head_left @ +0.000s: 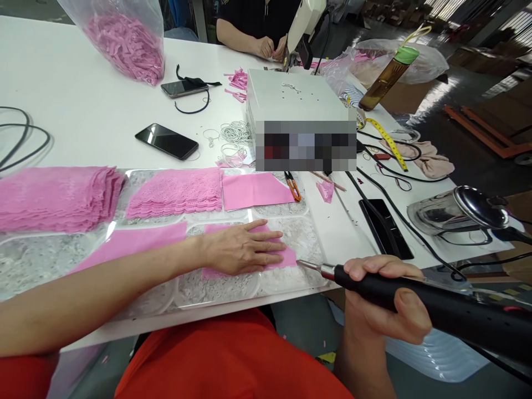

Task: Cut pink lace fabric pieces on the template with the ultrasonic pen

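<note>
My left hand [243,249] lies flat with fingers spread on a piece of pink fabric [288,259] on the clear-edged mat [291,235]. In my right hand [386,299] is a black-handled tool with a pointed metal tip [366,281], held from the right. Its tip meets or nearly meets the fabric's right corner; contact is hard to tell. Left of that piece, partly under my forearm, is another pink fabric piece [141,241]. Behind them are a flat pink piece [255,191], stacked pink lace [178,191] and a larger pink lace stack [58,197].
Orange-handled thread snips [293,187] lie behind the mat, near a white machine box [299,94]. Two phones, one here [166,141], rest on the table. Cables, a yellow tape measure [386,138] and a glass pot [440,210] are right. A co-worker [257,27] sits opposite.
</note>
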A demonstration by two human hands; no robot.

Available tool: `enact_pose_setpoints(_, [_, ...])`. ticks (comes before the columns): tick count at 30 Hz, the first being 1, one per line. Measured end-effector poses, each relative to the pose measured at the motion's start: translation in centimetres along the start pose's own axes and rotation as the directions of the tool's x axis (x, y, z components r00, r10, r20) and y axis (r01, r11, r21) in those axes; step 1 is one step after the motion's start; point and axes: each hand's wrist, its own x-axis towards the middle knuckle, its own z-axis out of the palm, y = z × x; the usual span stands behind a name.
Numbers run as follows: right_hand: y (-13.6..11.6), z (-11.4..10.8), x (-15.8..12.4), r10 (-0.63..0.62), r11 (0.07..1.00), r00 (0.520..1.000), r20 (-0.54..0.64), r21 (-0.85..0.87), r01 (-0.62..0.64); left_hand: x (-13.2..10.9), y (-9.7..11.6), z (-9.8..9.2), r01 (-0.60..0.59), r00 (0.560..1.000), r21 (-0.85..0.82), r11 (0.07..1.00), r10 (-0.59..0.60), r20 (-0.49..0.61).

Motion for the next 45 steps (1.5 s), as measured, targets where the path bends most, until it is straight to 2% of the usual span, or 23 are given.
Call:
enact_pose_setpoints(4, [-0.3,0.1,0.1,-0.013,1.000,1.000,-0.022,0.005,0.013,0.0,0.0,0.0,-0.010,1.000,0.025,1.000,0.010,0.001])
enact_pose_setpoints(11, [-0.5,0.2,-0.3,0.019,0.999,0.999,0.047,0.044,-0.022,0.1,0.1,0.0,0.002,1.000,0.011,1.000,-0.003,0.023])
enact_pose_setpoints(21, [-0.5,0.3,-0.2,0.016,0.998,0.996,0.085,0.060,-0.021,0.1,-0.1,0.1,0.014,1.000,-0.055,0.998,-0.013,0.006])
enact_pose_setpoints(28, [-0.5,0.5,-0.2,-0.007,0.999,0.993,0.115,0.046,0.001,0.2,0.0,0.0,0.013,0.999,-0.035,0.999,-0.012,0.031])
enact_pose_setpoints(33, [-0.6,0.3,-0.1,0.006,1.000,0.996,0.092,0.023,-0.008,0.1,-0.3,-0.1,0.008,0.999,-0.058,0.998,-0.005,0.050])
enact_pose_setpoints(37, [-0.9,0.3,0.0,-0.010,1.000,1.000,0.025,0.003,0.010,0.0,-0.3,-0.5,0.021,0.998,-0.072,0.997,-0.016,0.059])
enact_pose_setpoints(41, [-0.9,0.6,0.1,-0.014,1.000,1.000,-0.016,-0.011,0.013,-1.0,0.2,-1.2,0.072,0.997,-0.068,0.995,-0.070,0.036])
enact_pose_setpoints(45, [-0.9,0.7,0.0,0.016,0.999,1.000,-0.020,-0.038,-0.016,-4.0,1.2,-1.9,0.174,0.985,-0.051,0.983,-0.175,-0.004])
